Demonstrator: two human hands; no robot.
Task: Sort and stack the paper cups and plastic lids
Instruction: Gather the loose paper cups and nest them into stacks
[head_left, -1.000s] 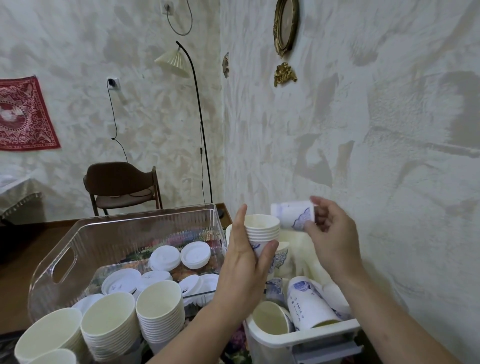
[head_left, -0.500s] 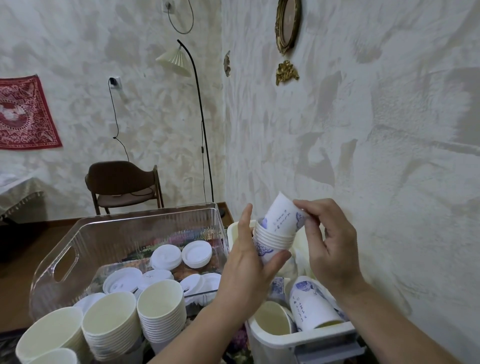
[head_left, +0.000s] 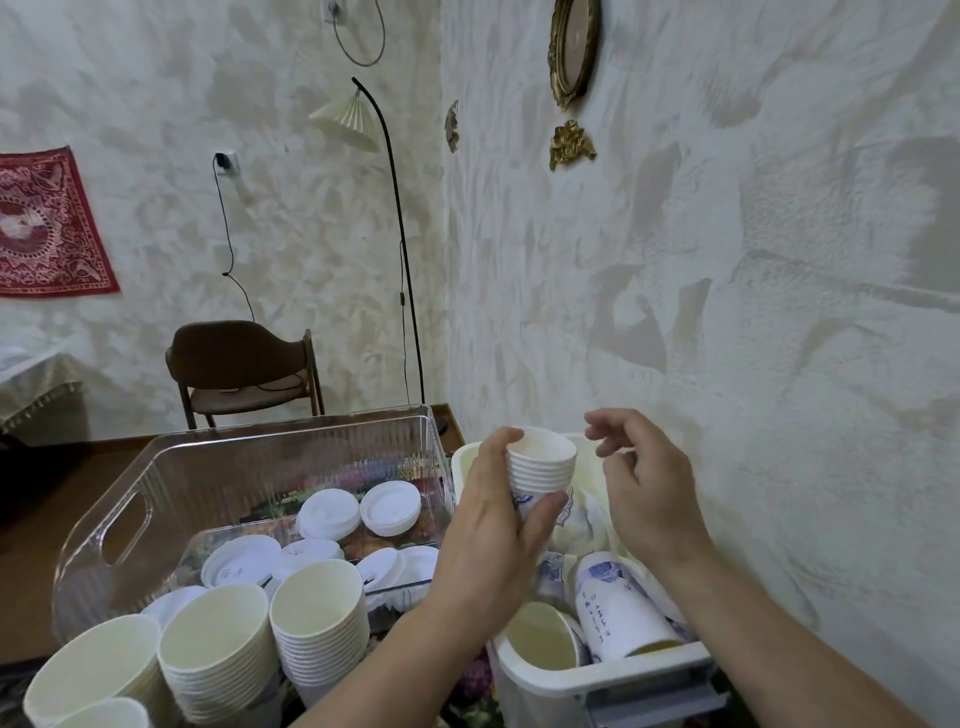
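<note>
Paper cup stack (head_left: 540, 470) held upright in left hand (head_left: 493, 545), its grip wrapped round the lower cups, above white bin (head_left: 597, 680). Right hand (head_left: 644, 493) beside it, released, holding nothing. Risk: top cup seated crooked; stack could lean or jam.

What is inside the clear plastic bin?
White plastic lids lie loose inside the clear bin. The plain cup stacks in front hide its near corner, so what lies there cannot be seen.

Cup stacks (head_left: 540, 462): 5 (lids (head_left: 389, 506) approx. 10)
</note>
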